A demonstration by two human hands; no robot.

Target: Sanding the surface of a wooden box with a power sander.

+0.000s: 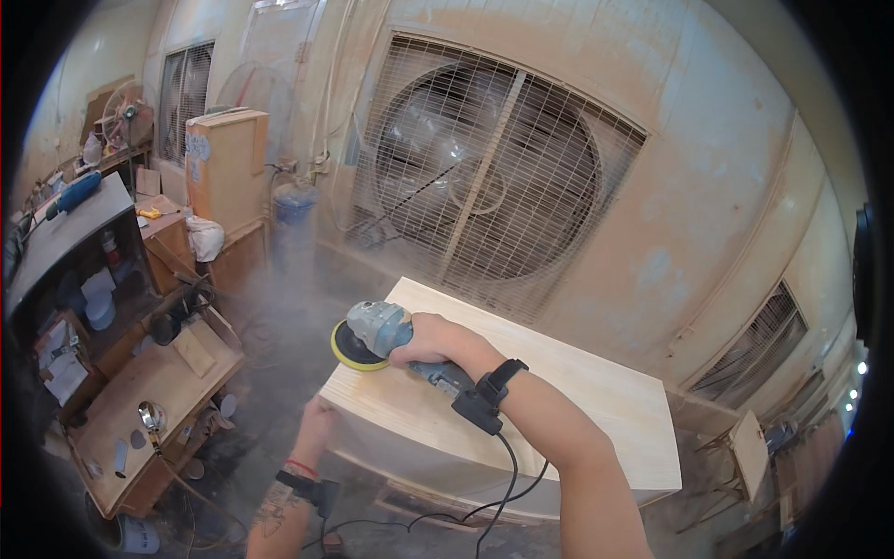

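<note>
My left grip (317, 424) is at the near left corner of the pale wooden box (568, 424), probably steadying it; I cannot tell how its fingers curl. Up and right, the yellow-rimmed pad (358, 362) of the disc sander (376, 326) is at the box's left edge, my right grip (431, 339) wrapped around the tool, likely for control, the black cord (510, 466) hanging below, away from the pad.

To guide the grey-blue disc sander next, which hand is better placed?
Probably the right hand: it grips the grey-blue disc sander; the left hand is at the pale wooden box.
</note>
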